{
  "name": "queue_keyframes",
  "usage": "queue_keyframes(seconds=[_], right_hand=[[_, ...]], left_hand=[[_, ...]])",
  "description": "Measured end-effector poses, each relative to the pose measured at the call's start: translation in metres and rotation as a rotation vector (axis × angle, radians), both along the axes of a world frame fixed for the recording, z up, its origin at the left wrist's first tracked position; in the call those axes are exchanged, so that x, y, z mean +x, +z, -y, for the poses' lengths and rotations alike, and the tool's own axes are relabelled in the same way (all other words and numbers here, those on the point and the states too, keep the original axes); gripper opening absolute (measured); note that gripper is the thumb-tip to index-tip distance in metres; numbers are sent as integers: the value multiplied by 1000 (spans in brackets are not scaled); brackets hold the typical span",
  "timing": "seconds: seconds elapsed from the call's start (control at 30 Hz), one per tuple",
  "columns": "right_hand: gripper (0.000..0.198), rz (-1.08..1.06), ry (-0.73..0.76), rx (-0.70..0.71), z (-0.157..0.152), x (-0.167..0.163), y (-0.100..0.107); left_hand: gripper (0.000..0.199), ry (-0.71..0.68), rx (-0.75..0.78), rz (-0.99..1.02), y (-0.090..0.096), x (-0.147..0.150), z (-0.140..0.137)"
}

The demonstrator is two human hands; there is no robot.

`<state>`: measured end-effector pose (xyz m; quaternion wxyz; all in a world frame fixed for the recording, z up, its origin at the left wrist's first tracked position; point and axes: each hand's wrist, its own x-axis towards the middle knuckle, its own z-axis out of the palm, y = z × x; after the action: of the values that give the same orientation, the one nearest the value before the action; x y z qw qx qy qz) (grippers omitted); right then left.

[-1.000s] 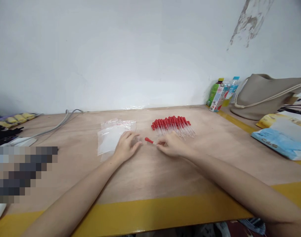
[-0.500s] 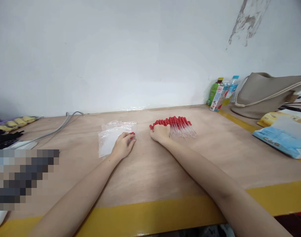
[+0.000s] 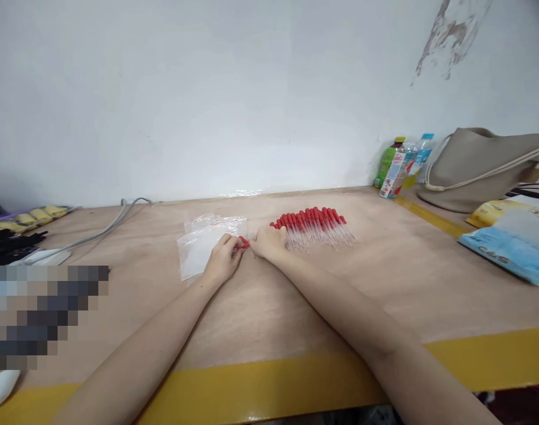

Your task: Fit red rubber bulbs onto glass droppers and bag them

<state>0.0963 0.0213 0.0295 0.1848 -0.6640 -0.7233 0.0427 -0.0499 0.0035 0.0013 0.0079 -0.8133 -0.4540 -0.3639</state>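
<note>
My left hand [image 3: 222, 261] has its fingers closed around red-bulbed droppers [image 3: 243, 242], whose thin clear tubes are mostly hidden. Beside it, my right hand [image 3: 269, 242] is pinched at a red bulb, so the two hands almost meet. A row of more droppers [image 3: 312, 219], with red rubber bulbs at the back and clear stems pointing forward, lies just right of my right hand. Flat clear zip bags [image 3: 201, 252] are stacked partly under my left hand.
Bottles [image 3: 392, 168] stand by the wall at the back right, next to a grey bag [image 3: 477, 168]. A blue tissue pack [image 3: 510, 251] lies at the right. A grey cable [image 3: 105, 227] runs along the left. Yellow tape [image 3: 269, 383] edges the table's front.
My right hand has moved left from the dropper row to beside my left hand. My left hand stays near the bags. The view has shifted slightly.
</note>
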Motion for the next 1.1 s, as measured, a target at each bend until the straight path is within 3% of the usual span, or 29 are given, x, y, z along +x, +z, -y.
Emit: queue_keyframes(seconds=[0.2,0.47,0.57,0.7,0.77,0.9,1.1], right_hand=[[33,-36,-37,-101,-7,-5,6],[29,-58,-8,-92,5,11,12],[28,-95,71,16,20,38,6],[21,-258,383,259,46,86,-14],[22,-257,445,366,59,105,-23],[22,-233,511,404,76,118,-30],[22,-227,572,395,75,107,-28]], left_hand=[[26,45,88,-9,-4,-1,-2],[22,49,233,-113,7,-3,8],[23,-8,133,-54,11,5,19],[16,-79,-123,99,8,25,34],[23,-138,-227,174,6,35,40],[27,-183,-327,200,5,45,49],[25,-225,-351,224,2,42,48]])
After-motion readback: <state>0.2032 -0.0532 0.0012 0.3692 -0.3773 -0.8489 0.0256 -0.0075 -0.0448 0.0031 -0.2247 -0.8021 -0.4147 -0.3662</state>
